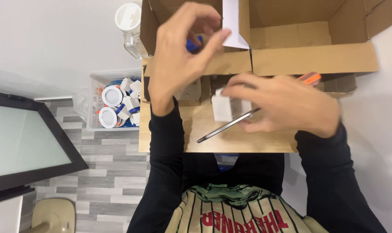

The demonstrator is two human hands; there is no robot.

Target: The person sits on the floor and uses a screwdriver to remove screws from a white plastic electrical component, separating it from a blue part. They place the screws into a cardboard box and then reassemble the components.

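While a small white boxy part [222, 108] stands on the wooden surface [196, 129] just below the open cardboard box [312, 56], the right hand [286, 105] curls loosely over it, gripping a slim metal-bladed tool [228, 126]. Raised before the box, the left hand [181, 56] pinches a small blue piece [192, 45], wrist bent.

Left hand [178, 56] raised, fingers pinched — right hand [286, 105] curled low.
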